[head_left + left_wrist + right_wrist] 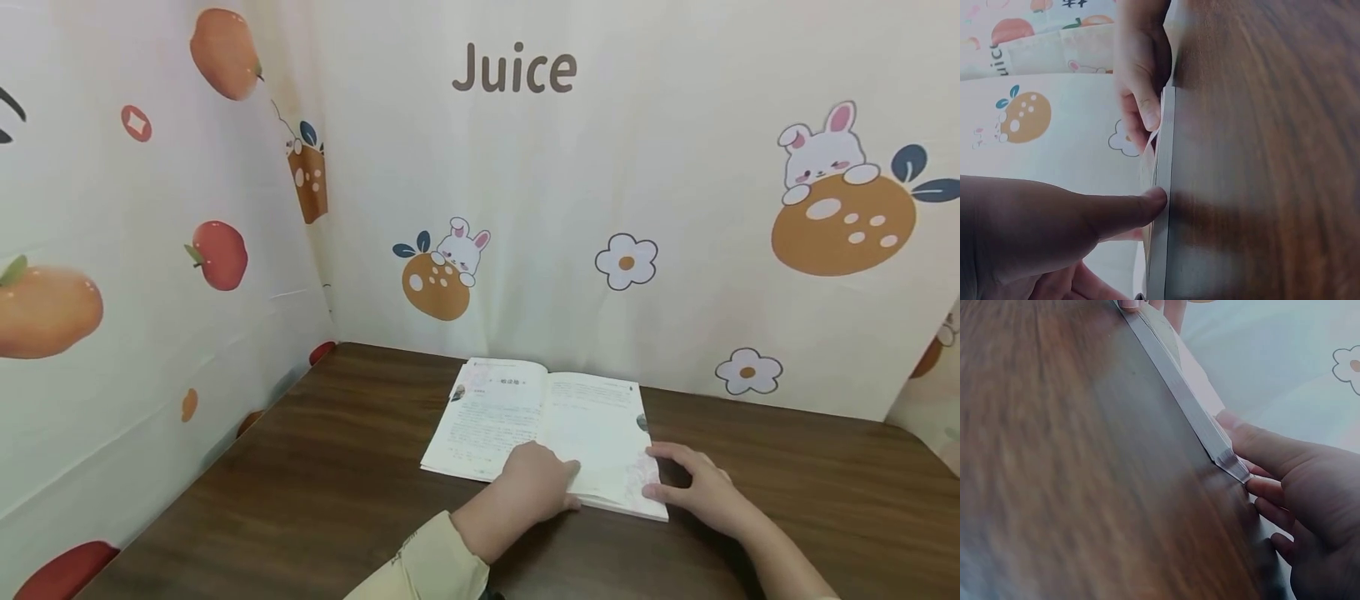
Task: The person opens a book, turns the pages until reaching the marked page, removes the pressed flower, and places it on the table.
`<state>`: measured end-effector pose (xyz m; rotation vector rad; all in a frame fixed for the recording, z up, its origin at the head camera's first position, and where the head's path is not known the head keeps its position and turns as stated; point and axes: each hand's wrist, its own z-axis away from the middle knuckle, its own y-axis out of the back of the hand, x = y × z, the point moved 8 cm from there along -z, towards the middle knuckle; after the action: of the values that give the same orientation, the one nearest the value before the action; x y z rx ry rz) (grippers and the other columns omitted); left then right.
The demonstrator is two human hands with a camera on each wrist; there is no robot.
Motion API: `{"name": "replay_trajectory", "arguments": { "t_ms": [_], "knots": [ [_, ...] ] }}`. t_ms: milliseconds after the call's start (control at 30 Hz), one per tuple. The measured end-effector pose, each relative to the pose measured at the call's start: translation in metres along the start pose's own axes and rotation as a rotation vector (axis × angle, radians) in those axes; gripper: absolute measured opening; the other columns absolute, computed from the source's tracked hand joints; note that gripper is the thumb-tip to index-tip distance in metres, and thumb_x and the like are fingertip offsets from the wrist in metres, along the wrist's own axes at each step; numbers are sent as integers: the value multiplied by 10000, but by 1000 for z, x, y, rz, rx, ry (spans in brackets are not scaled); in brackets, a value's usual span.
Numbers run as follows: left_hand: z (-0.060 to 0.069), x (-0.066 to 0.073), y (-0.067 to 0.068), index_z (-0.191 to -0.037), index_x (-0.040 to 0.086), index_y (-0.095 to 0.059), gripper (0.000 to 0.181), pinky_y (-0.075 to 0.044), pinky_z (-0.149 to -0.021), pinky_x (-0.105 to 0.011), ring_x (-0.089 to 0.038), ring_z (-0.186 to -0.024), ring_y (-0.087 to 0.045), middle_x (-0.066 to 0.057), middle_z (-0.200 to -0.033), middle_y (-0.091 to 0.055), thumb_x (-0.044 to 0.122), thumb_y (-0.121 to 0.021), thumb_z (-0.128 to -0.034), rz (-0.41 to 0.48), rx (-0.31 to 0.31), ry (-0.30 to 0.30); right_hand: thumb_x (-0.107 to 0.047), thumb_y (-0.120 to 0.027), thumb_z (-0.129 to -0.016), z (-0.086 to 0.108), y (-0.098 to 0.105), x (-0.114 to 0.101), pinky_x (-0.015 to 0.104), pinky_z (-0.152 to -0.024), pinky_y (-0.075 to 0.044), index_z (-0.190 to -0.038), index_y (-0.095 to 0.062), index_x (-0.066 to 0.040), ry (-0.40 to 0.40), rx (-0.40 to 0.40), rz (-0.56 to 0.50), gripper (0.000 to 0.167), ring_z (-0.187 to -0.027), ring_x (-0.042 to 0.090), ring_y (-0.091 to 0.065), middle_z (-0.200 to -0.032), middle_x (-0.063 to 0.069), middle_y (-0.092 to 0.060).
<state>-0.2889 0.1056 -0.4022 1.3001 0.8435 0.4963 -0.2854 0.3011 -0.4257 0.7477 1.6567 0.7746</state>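
Observation:
An open book (592,425) with printed white pages lies on the brown wooden table, its spine running away from me. My left hand (532,479) holds its near edge just right of the spine. In the left wrist view, the left thumb (1155,199) presses the edge of the page stack while the other fingers reach over the page. At the lower right corner, my right hand (708,492) pinches the book's side. In the right wrist view, the right thumb (1232,420) lies on the top page and the fingertips touch the bent page edges.
Behind the table (337,450) hangs a pale curtain (555,183) printed with rabbits, oranges and flowers. Another printed curtain (150,333) runs along the left side. Wooden tabletop extends on both sides of the book.

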Motion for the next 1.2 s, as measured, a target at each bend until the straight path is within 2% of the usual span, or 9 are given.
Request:
{"name": "replay_trajectory", "arguments": {
  "t_ms": [200, 467, 667, 800, 933, 1000, 1067, 1200],
  "knots": [
    [-2, -3, 1, -1027, 296, -623, 433, -441, -561, -273, -107, -566, -496, 41, -638, -585, 642, -486, -805, -12, 28, -20, -379, -755, -727, -1, 0, -3, 587, -828, -204, -1177, -583, -100, -9, 21, 5, 556, -1152, 424, -376, -1256, 197, -512],
    [-5, -12, 4, -845, 230, -676, 491, -401, -480, -270, -100, -502, -456, 54, -541, -524, 662, -442, -825, 21, 47, 8, -410, -741, -737, -4, -4, -1, 607, -837, -200, -1189, -570, -111, -41, 25, 16, 568, -1168, 433, -360, -1275, 211, -492],
    [-7, -10, 2, -719, 221, -643, 504, -380, -447, -269, -96, -468, -418, 60, -486, -466, 656, -423, -846, 6, 52, 1, -402, -728, -755, -2, -3, 1, 597, -832, -195, -1213, -549, -104, -46, 13, 6, 574, -1161, 435, -361, -1278, 227, -479],
    [-8, -9, 3, -665, 221, -614, 511, -386, -440, -271, -91, -462, -424, 61, -481, -466, 631, -397, -879, -31, 85, 5, -399, -619, -859, -2, 0, 2, 626, -854, -171, -1302, -467, -62, -55, 3, -34, 577, -1188, 445, -332, -1295, 236, -472],
    [-8, -10, 3, -680, 214, -629, 495, -395, -454, -280, -99, -480, -449, 53, -514, -499, 599, -406, -896, -20, 91, 19, -407, -402, -971, -2, 0, 3, 679, -869, -142, -1383, -359, -29, -100, -15, -93, 561, -1229, 480, -271, -1336, 258, -434],
    [-7, -11, 4, -684, 211, -634, 478, -401, -459, -287, -107, -493, -469, 47, -537, -521, 575, -418, -905, -13, 99, 28, -405, -353, -987, -2, -1, 4, 698, -870, -135, -1395, -340, -24, -114, -19, -105, 558, -1238, 491, -252, -1348, 263, -418],
    [-7, -11, 5, -686, 207, -635, 464, -402, -464, -288, -113, -501, -476, 44, -551, -530, 557, -428, -910, -7, 109, 37, -409, -386, -978, -2, -1, 4, 704, -871, -135, -1391, -348, -28, -115, -22, -94, 563, -1237, 491, -256, -1350, 261, -414],
    [-6, -10, 7, -696, 208, -636, 435, -397, -453, -286, -115, -498, -478, 44, -550, -530, 541, -453, -908, 4, 126, 42, -403, -558, -901, -2, -3, 4, 688, -873, -138, -1350, -415, -24, -95, -29, -61, 605, -1214, 473, -292, -1327, 260, -434]
  ]
}}
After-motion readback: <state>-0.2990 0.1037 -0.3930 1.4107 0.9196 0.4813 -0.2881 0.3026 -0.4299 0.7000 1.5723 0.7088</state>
